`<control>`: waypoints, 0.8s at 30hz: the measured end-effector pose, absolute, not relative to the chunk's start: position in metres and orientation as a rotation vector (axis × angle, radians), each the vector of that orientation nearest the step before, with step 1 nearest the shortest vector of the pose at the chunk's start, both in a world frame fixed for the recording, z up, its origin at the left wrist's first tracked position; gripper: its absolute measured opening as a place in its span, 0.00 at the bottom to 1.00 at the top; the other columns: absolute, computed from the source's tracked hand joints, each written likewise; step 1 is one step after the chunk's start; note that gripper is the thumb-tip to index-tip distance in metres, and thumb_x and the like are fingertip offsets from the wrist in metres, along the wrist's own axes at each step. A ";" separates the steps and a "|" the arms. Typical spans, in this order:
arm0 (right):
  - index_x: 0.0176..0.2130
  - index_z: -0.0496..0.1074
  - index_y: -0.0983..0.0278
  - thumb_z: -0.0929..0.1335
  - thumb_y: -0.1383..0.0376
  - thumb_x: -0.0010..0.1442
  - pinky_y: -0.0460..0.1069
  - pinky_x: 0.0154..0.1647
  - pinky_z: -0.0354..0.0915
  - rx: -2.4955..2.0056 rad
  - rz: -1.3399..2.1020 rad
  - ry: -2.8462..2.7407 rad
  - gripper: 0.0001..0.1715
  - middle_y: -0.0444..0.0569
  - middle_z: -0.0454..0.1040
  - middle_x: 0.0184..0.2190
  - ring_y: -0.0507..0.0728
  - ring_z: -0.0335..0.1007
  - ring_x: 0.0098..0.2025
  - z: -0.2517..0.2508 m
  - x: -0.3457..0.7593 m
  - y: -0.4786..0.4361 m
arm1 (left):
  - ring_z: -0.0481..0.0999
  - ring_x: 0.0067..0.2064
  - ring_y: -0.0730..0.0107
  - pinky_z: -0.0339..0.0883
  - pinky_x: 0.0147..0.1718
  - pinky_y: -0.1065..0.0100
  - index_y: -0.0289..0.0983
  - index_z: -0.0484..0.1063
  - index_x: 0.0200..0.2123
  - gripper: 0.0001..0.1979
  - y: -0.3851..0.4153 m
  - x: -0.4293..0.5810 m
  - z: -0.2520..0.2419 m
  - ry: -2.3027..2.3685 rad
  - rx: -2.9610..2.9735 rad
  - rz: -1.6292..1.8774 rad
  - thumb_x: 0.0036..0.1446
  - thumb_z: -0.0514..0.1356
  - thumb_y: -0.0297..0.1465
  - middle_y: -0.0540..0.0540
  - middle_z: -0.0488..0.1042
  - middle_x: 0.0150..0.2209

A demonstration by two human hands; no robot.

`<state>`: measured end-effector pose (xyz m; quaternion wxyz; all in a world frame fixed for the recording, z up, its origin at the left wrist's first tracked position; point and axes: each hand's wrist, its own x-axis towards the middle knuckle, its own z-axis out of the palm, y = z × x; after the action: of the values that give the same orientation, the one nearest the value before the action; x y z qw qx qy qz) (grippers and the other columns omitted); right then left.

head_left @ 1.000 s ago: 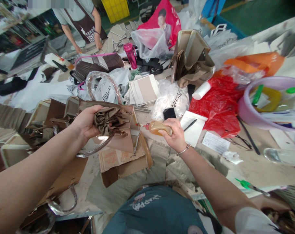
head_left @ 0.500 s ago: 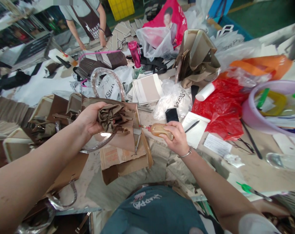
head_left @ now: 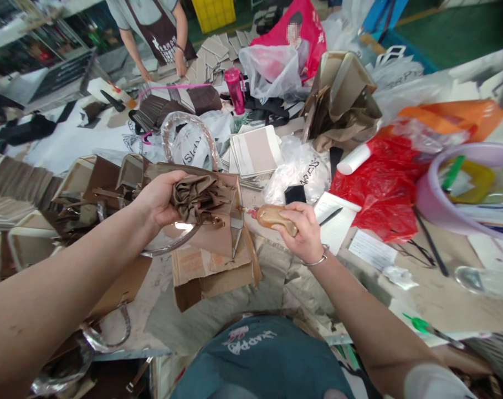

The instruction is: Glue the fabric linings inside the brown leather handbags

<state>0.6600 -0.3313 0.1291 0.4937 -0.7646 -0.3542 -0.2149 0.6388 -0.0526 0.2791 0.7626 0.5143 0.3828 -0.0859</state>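
My left hand is closed on a bunched brown fabric lining at the open end of a tan handbag. The bag lies on its side on a cardboard box, and its plastic-wrapped handle curves below my wrist. In my right hand is a squeeze bottle of amber glue, gripped around its body. Its narrow nozzle points left, close to the bag's edge; whether it touches cannot be made out.
Several unfinished bags stand at the left. Beyond the bag lie stacked beige panels and a plastic bag. A notepad, a red bag and a purple basin are at the right. A co-worker stands across the table.
The whole view has shifted slightly. Both hands keep their grips, and the glue bottle stays beside the bag's edge with almost no movement.
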 end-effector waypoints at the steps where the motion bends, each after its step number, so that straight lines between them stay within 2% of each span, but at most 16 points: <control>1: 0.46 0.67 0.59 0.70 0.63 0.58 0.59 0.43 0.71 -1.863 -0.517 -0.857 0.16 0.53 0.65 0.43 0.61 0.67 0.45 0.126 0.660 -0.331 | 0.76 0.20 0.59 0.72 0.13 0.61 0.24 0.74 0.36 0.14 -0.052 0.639 0.279 0.833 1.120 -0.188 0.54 0.51 0.25 0.38 0.78 0.23; 10: 0.45 0.68 0.59 0.70 0.63 0.58 0.58 0.42 0.72 -1.928 -0.412 -0.849 0.14 0.53 0.67 0.41 0.60 0.68 0.44 0.099 0.644 -0.329 | 0.77 0.21 0.59 0.73 0.15 0.59 0.24 0.74 0.39 0.15 -0.051 0.638 0.276 0.811 1.137 -0.220 0.53 0.52 0.25 0.38 0.79 0.25; 16: 0.40 0.68 0.60 0.70 0.61 0.57 0.56 0.41 0.70 -1.919 -0.271 -0.634 0.10 0.48 0.70 0.35 0.59 0.69 0.39 0.105 0.640 -0.326 | 0.76 0.20 0.62 0.71 0.13 0.66 0.26 0.73 0.33 0.12 -0.050 0.635 0.276 0.816 1.134 -0.173 0.54 0.51 0.26 0.39 0.77 0.22; 24: 0.39 0.69 0.60 0.70 0.60 0.57 0.57 0.43 0.69 -1.940 -0.307 -0.607 0.10 0.49 0.71 0.35 0.60 0.68 0.41 0.105 0.640 -0.329 | 0.74 0.17 0.62 0.71 0.13 0.63 0.28 0.72 0.29 0.11 -0.054 0.632 0.278 0.819 1.162 -0.161 0.53 0.50 0.25 0.41 0.76 0.19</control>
<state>0.6404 -0.3290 0.1047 0.5166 -0.8080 -0.2529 -0.1280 0.6323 -0.0540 0.2777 0.7549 0.5327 0.3754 -0.0739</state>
